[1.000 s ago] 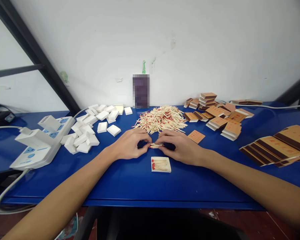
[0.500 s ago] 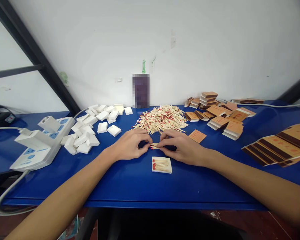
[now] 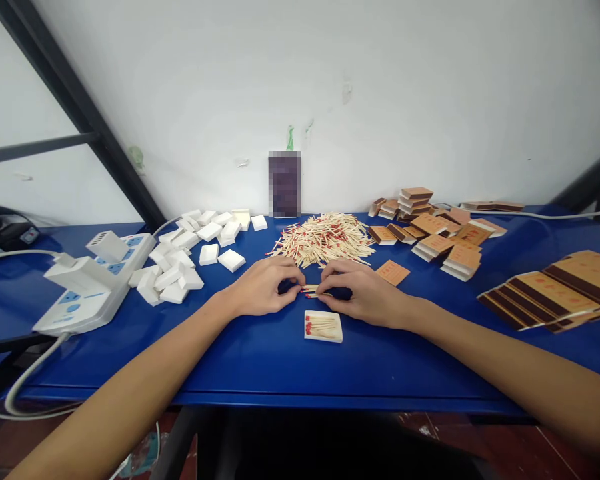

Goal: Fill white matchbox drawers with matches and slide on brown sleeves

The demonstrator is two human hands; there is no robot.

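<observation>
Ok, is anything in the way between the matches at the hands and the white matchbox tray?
Nothing visible: just a strip of blue tabletop lies between the matches at the right hand and the white matchbox tray.

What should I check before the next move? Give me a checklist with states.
1. Right hand grips the small bunch of matches: ok.
2. Left hand touches the bunch: cannot tell; it is right at the red heads.
3. Bunch heads level: not ok; they look staggered.
4. White tray open side up: ok.
5. Tray matches facing one way: ok; visible heads at left.
6. Match pile apart from tray: ok.
</observation>
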